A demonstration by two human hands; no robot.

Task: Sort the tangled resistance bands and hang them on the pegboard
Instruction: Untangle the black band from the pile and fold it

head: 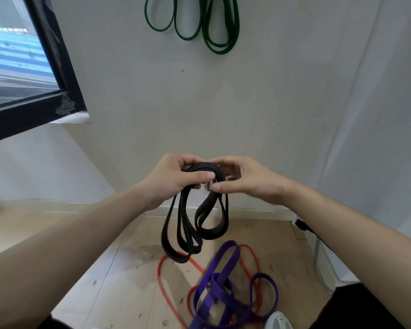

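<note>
1. We hold the black bands (195, 224) up in front of the wall (282, 91), bunched at the top, with several loops dangling below.
2. Our left hand (176, 179) grips the top of the bunch, fingers curled round it. Our right hand (244, 179) meets it there, fingers over the bunch and thumb tip against a small pale piece (209, 186). Whether that piece is a hook we cannot tell.
3. High above the black bands, green bands (209, 32) already hang on the wall.
4. Below the black bands, purple bands (223, 288) and a red band (161, 276) lie knotted together on the floor (119, 269). The lowest black loop hangs just over the red one.
5. Up and left of the black bands is a dark-framed window (57, 74); a shoe (278, 320) shows far below them, to the right.
6. Risks, as we judge them: the loops are uneven, so one could slip out of the bunch if either grip eases. A loop that drops may snag in the pile below. Hung still twisted, the bunch could work off its support.
</note>
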